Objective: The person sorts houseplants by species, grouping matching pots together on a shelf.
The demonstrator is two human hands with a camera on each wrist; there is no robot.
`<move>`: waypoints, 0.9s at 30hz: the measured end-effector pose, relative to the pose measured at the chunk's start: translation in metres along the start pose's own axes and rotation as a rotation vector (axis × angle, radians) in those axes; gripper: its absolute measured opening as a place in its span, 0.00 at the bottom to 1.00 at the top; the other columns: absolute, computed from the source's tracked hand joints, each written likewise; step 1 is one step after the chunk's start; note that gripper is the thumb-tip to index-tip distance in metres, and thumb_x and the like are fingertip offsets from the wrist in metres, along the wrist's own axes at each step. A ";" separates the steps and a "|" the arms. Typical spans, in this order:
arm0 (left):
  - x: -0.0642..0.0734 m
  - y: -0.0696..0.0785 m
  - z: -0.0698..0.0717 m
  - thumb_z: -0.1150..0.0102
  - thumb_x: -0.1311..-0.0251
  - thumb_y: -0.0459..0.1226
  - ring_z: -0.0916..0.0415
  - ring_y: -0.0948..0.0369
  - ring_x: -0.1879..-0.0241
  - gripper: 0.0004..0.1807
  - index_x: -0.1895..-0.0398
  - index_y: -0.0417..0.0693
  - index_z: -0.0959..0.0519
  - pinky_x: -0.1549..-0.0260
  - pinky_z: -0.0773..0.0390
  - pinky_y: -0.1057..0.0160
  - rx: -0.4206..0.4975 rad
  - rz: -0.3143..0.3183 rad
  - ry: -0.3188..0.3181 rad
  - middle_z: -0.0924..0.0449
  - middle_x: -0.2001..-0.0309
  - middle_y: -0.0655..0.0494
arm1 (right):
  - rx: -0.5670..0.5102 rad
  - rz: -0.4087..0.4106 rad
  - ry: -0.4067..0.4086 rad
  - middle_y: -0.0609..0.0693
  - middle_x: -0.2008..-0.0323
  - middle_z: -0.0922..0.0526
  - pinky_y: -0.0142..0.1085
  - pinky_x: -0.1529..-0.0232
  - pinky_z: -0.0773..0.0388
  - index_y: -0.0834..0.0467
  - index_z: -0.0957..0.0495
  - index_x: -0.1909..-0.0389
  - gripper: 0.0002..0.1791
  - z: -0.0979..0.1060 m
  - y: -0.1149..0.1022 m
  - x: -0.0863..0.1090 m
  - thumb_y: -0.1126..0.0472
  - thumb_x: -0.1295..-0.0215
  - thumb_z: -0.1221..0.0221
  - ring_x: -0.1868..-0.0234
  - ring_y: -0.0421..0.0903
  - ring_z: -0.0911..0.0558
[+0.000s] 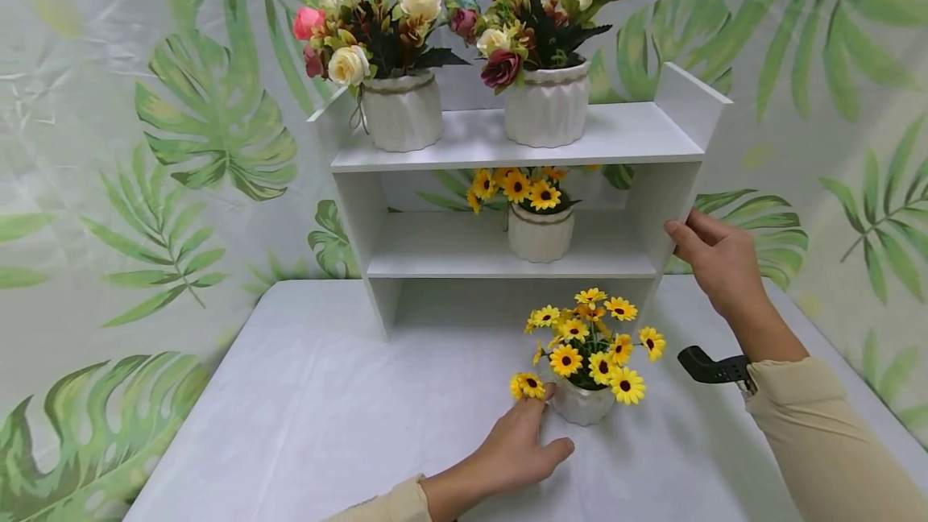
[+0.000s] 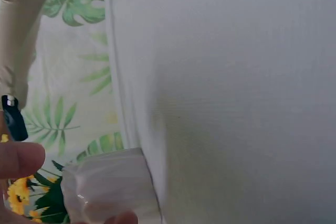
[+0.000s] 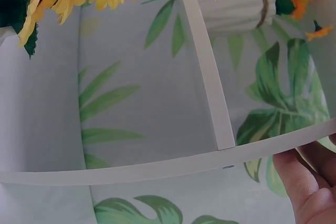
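My left hand (image 1: 511, 445) is at the left side of a small white pot of yellow daisy-like flowers (image 1: 580, 401) on the table, fingers extended toward it. In the left wrist view the thumb (image 2: 21, 160) stands apart from the pot (image 2: 113, 182), and fingertips show at its lower edge. My right hand (image 1: 725, 256) holds the right side panel of a white shelf (image 1: 518, 274), thumb at the front edge. The right wrist view shows that thumb (image 3: 296, 174) against the panel, other fingers partly hidden.
Two white pots of mixed roses, left (image 1: 402, 115) and right (image 1: 547, 107), stand on the shelf's top. A pot of orange-yellow flowers (image 1: 540, 232) is on the middle level. A white cloth covers the table (image 1: 290, 425), with a leaf-patterned backdrop (image 1: 217, 119) behind.
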State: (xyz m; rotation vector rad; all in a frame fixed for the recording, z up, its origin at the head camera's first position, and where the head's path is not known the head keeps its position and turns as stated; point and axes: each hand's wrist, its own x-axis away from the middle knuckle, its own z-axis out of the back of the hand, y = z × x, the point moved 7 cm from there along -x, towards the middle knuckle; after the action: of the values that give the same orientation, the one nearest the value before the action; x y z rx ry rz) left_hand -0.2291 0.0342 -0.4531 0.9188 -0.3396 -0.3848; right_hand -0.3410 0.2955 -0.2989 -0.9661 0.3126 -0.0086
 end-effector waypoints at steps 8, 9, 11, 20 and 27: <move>-0.028 0.009 0.005 0.35 0.42 0.48 0.46 0.56 0.24 0.50 0.21 0.53 0.52 0.28 0.35 0.51 0.026 -0.054 0.143 0.48 0.21 0.53 | 0.000 -0.014 0.000 0.60 0.27 0.35 0.50 0.41 0.26 0.51 0.41 0.25 0.34 0.001 0.000 0.000 0.41 0.26 0.51 0.34 0.62 0.26; -0.032 0.010 0.005 0.34 0.43 0.48 0.46 0.56 0.24 0.51 0.21 0.53 0.51 0.29 0.35 0.51 0.026 -0.056 0.152 0.47 0.22 0.53 | -0.002 -0.016 -0.002 0.60 0.27 0.35 0.51 0.40 0.26 0.51 0.42 0.25 0.34 0.000 0.000 0.000 0.41 0.26 0.52 0.33 0.62 0.26; -0.040 0.012 0.003 0.32 0.45 0.52 0.43 0.54 0.25 0.52 0.21 0.54 0.50 0.30 0.33 0.52 0.013 -0.043 0.159 0.44 0.23 0.52 | -0.007 -0.020 -0.006 0.60 0.26 0.36 0.52 0.40 0.26 0.50 0.42 0.24 0.35 0.000 0.000 0.000 0.40 0.26 0.52 0.33 0.62 0.26; -0.072 0.005 -0.004 0.24 0.54 0.49 0.32 0.65 0.36 0.47 0.30 0.57 0.38 0.38 0.28 0.64 0.149 0.014 0.088 0.31 0.33 0.62 | 0.002 -0.008 -0.007 0.58 0.27 0.35 0.48 0.40 0.26 0.49 0.42 0.25 0.35 0.000 -0.001 0.000 0.39 0.27 0.51 0.34 0.57 0.25; -0.077 0.016 0.000 0.23 0.52 0.35 0.34 0.73 0.35 0.44 0.32 0.68 0.33 0.32 0.35 0.67 0.210 -0.287 -0.017 0.29 0.34 0.71 | 0.006 -0.011 -0.010 0.56 0.26 0.34 0.40 0.42 0.25 0.48 0.41 0.25 0.36 0.000 0.002 0.000 0.37 0.29 0.51 0.36 0.48 0.24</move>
State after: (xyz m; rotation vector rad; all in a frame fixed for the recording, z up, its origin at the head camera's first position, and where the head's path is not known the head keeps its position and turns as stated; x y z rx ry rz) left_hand -0.2940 0.0790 -0.4492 1.1749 -0.2672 -0.6292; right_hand -0.3407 0.2967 -0.3000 -0.9613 0.2982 -0.0145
